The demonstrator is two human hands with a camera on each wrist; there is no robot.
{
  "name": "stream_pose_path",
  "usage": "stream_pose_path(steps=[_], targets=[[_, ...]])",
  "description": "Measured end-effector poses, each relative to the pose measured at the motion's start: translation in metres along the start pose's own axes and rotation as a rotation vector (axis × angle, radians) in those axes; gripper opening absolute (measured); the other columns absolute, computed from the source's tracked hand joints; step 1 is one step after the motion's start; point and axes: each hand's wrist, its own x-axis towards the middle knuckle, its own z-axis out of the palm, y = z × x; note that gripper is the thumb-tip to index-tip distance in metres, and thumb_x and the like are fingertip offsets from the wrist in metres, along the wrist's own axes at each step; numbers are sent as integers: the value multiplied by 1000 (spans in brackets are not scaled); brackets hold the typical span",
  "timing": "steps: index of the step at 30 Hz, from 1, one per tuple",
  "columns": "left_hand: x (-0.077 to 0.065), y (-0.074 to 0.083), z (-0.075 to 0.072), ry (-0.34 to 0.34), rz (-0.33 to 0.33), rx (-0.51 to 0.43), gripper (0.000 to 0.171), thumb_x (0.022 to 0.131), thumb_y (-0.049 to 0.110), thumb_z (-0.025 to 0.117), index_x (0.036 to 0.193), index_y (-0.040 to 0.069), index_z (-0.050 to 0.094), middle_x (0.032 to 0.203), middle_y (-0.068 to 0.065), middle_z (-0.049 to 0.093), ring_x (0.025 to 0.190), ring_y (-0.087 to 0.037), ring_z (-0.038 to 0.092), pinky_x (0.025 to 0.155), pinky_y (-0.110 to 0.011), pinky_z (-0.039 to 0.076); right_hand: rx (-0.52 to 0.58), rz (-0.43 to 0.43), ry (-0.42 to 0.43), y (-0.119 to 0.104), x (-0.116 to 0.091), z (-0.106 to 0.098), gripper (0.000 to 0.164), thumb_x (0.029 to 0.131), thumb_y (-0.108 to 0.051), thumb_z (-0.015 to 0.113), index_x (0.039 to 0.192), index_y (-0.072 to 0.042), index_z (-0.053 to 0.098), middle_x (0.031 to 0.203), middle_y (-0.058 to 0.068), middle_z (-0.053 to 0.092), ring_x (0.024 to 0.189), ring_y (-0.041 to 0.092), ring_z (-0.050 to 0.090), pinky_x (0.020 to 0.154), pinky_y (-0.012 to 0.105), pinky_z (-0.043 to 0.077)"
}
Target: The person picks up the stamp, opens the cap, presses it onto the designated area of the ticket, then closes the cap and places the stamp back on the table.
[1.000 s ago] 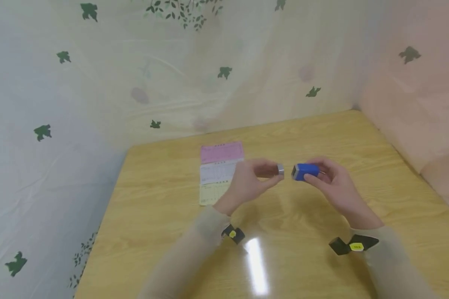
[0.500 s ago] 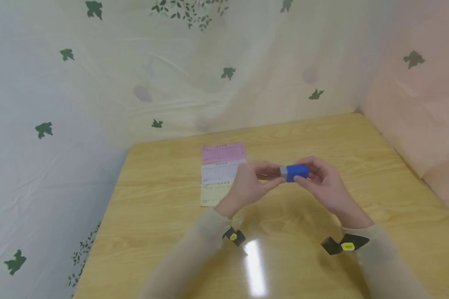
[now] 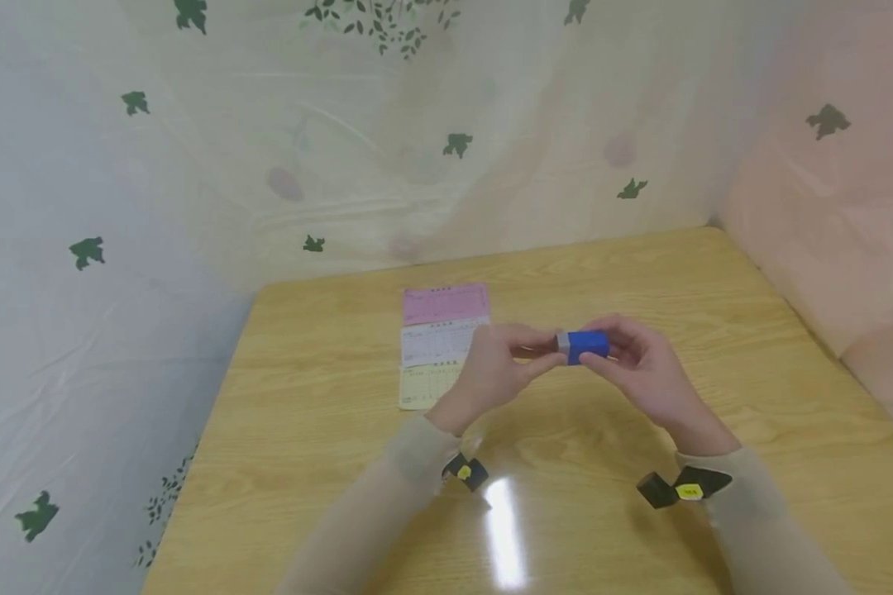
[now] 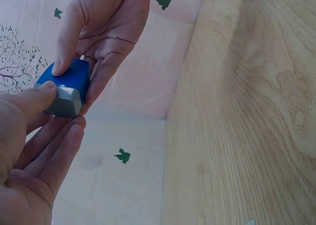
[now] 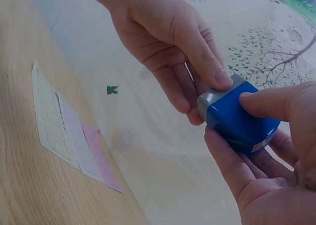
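Note:
Both hands meet over the table around a small blue stamp [image 3: 590, 344] with a grey cap [image 3: 563, 342] on its left end. My left hand [image 3: 489, 370] pinches the cap between thumb and fingers. The blue body is gripped by my right hand [image 3: 649, 376], its thumb lying on the near face. In the right wrist view the stamp body [image 5: 239, 117] sits flush against the cap [image 5: 208, 100], and a small label shows at its end. From the left wrist, the cap [image 4: 68, 102] faces the camera, with the left thumb at the seam.
On the wooden table [image 3: 305, 355], left of the hands, lie a pink slip [image 3: 445, 304], a white slip [image 3: 439, 341] and a yellow slip [image 3: 420, 385], overlapping in a column. The left forearm partly covers them. Patterned cloth [image 3: 372, 182] hangs behind the table and at both sides.
The stamp and the cap were apart one second ago. My right hand has moved left, bringing the stamp against the cap, and they now sit together. The left hand has barely moved.

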Motion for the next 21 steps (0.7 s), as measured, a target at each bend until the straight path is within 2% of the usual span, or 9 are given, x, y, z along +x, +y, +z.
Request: stream_pose_path(steps=[8, 14, 18, 21], targets=[[-4, -3, 0, -1, -1, 24, 32, 94, 9, 80, 124, 0, 75, 115, -18, 81, 98, -26, 81, 84, -19, 64, -68, 26, -24, 3, -1, 2, 28, 101, -6, 72, 126, 3, 63, 115, -15, 75, 102, 7, 73, 88, 17, 63], [-7, -7, -3, 20, -2, 22, 38, 95, 12, 81, 129, 0, 73, 120, -19, 79, 102, -27, 81, 86, -20, 64, -87, 17, -13, 4, 4, 2, 27, 100, -1, 71, 124, 6, 61, 114, -16, 74, 103, 3, 71, 89, 15, 61], [-13, -10, -11, 55, -29, 29, 39, 94, 16, 83, 130, 4, 74, 123, -16, 79, 104, -26, 80, 89, -28, 66, -156, 67, 14, 2, 6, -5, 28, 102, -3, 69, 128, 4, 60, 122, -2, 73, 107, -2, 68, 92, 10, 58], [-18, -15, -18, 67, -50, 47, 36, 93, 16, 84, 127, 6, 76, 121, -13, 80, 104, -25, 80, 90, -33, 67, -297, 100, 16, 4, 6, -13, 29, 102, -8, 70, 129, -2, 62, 128, 13, 71, 109, 4, 67, 91, 5, 54]])
